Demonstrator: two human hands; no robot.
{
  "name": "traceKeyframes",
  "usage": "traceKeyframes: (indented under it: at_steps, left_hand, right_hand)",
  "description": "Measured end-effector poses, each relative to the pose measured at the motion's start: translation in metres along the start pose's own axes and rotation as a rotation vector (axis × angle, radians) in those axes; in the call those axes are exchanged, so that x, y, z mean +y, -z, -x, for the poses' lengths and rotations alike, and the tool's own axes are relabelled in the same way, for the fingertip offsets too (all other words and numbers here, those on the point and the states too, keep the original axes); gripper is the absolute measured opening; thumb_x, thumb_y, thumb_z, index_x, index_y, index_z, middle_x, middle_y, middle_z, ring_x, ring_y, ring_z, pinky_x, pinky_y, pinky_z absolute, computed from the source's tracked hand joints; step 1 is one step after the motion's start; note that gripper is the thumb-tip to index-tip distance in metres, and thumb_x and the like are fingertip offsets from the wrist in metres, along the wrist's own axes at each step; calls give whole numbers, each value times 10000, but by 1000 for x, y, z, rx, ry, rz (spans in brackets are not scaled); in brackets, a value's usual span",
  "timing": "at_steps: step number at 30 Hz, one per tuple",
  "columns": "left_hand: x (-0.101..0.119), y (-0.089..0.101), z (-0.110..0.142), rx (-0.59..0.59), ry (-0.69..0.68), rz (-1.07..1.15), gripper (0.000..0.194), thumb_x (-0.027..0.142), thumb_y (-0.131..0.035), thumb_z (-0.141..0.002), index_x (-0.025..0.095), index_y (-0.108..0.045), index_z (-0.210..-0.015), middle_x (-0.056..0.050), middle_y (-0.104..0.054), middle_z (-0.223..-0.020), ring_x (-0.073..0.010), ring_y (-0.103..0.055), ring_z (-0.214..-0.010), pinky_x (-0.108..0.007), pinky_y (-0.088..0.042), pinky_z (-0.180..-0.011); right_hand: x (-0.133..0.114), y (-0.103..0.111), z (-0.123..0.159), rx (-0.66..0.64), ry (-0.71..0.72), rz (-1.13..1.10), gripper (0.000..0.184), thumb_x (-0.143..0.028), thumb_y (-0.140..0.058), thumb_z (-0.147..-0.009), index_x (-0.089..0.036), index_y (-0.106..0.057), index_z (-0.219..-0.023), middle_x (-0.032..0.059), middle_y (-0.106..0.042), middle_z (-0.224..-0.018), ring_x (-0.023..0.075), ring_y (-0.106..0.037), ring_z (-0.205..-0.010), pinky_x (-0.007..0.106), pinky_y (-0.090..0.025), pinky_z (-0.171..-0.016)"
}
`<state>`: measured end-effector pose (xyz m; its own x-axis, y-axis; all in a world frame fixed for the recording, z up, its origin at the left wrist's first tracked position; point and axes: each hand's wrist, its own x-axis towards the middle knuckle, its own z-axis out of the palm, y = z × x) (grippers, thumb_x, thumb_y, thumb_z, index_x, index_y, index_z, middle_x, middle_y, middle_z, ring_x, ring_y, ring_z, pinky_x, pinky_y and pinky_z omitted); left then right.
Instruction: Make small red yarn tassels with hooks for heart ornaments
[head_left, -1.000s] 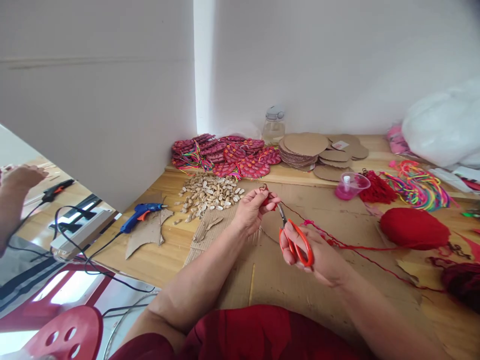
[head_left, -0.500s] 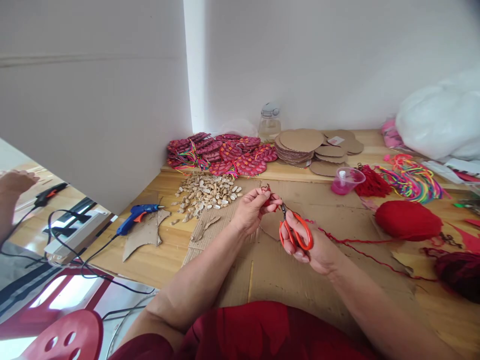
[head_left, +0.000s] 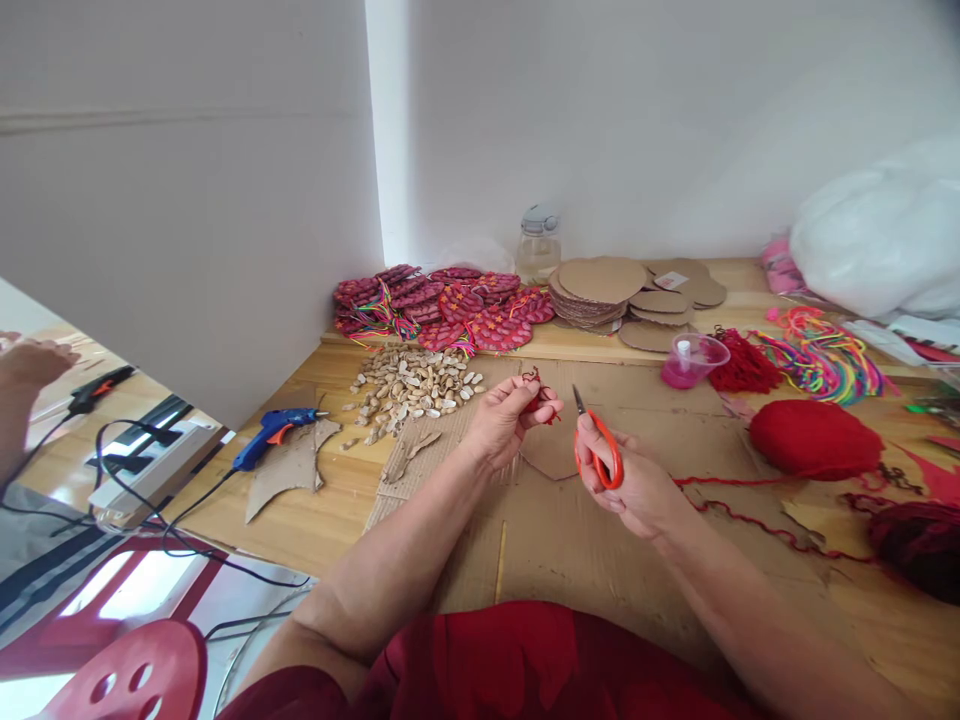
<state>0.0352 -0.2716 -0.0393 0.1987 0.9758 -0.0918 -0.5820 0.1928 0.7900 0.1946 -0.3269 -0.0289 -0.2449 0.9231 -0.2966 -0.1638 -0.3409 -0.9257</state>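
My left hand point(head_left: 504, 418) is closed on a small bunch of red yarn point(head_left: 534, 400), with dark curly ends poking out above and red ends below the fingers. To its right, my right hand point(head_left: 626, 485) holds orange-handled scissors point(head_left: 616, 465), their dark blades closed and pointing up and left, apart from the yarn bunch. Both hands are raised over a sheet of cardboard point(head_left: 570, 560). Strands from a bright red yarn ball point(head_left: 816, 440) and a dark red yarn ball point(head_left: 916, 545) run across the cardboard towards my right wrist, where they pass out of sight.
Peanut shells point(head_left: 420, 385) lie in a heap at left, near a blue glue gun point(head_left: 274, 435) with a cord. Behind are woven red pieces point(head_left: 480, 310), stacked cardboard discs point(head_left: 600, 285) and a jar point(head_left: 538, 245). A pink-tinted cup point(head_left: 691, 362) and coloured cords point(head_left: 825, 360) are at right.
The scissors have moved right, away from the yarn in my left hand, and their blades now point more upward. The yarn strands between the hands have come away. My left hand has barely moved.
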Motion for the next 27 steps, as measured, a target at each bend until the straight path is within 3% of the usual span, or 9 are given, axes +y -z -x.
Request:
traceKeyframes:
  at_steps: [3, 6, 9, 14, 17, 19, 23, 27]
  left_hand:
    - [-1, 0, 2, -22, 31, -22, 290, 318, -790, -720, 125, -580, -768, -46, -704, -799, -125, -709, -712, -172, -543, -636]
    - [-2, -2, 4, -69, 82, -29, 304, 313, -805, -703, 118, -581, -768, -57, -706, -796, -130, -710, -694, -163, -535, -599]
    - [-3, -5, 7, -89, 113, -23, 299, 290, -812, -692, 116, -581, -771, -59, -706, -786, -134, -710, -674, -159, -531, -569]
    - [-5, -8, 9, -118, 149, -29, 300, 278, -814, -688, 111, -583, -780, -58, -705, -760, -143, -714, -662, -154, -546, -552]
    - [-7, -9, 9, -130, 152, -33, 302, 282, -809, -696, 110, -583, -799, -61, -709, -757, -145, -716, -660, -157, -555, -555]
    - [-9, -8, 10, -141, 152, -37, 300, 284, -802, -707, 110, -580, -811, -64, -714, -761, -145, -717, -662, -159, -559, -559]
    - [-11, -8, 10, -152, 168, -42, 306, 280, -799, -712, 106, -581, -836, -70, -724, -788, -133, -717, -667, -149, -559, -565]
    - [-13, -8, 10, -145, 187, -45, 320, 279, -808, -701, 102, -588, -851, -56, -723, -784, -122, -712, -641, -136, -550, -543]
  right_hand:
    - [1, 18, -12, 153, 86, 204, 480, -675, -601, -769, -208, -528, -686, -32, -505, -439, 66, -281, -338, 222, -172, -360]
    - [-1, 35, -20, 328, 193, 671, 336, -532, -628, -786, -197, -635, -768, 11, -605, -557, 129, -474, -454, 260, -308, -460]
    - [-5, 43, -24, 474, 172, 1120, 243, -408, -587, -820, -198, -705, -849, 48, -645, -597, 210, -593, -572, 302, -358, -542]
    - [-4, 51, -28, 540, 206, 1348, 315, -372, -565, -853, -167, -723, -1032, 135, -732, -836, 289, -665, -785, 347, -422, -659]
    - [-2, 51, -26, 566, 367, 1226, 328, -358, -580, -847, -162, -714, -1074, 136, -729, -950, 256, -644, -779, 347, -433, -692]
    - [-1, 47, -23, 437, 406, 978, 332, -409, -569, -861, -183, -726, -1047, 87, -708, -839, 194, -586, -657, 317, -418, -628]
    - [2, 33, -19, 56, 216, 344, 384, -514, -675, -780, -180, -734, -958, -12, -545, -605, 100, -409, -493, 241, -297, -460]
    - [5, 24, -18, 33, 148, 81, 323, -427, -814, -663, -162, -727, -827, -16, -555, -638, 53, -364, -471, 209, -233, -417]
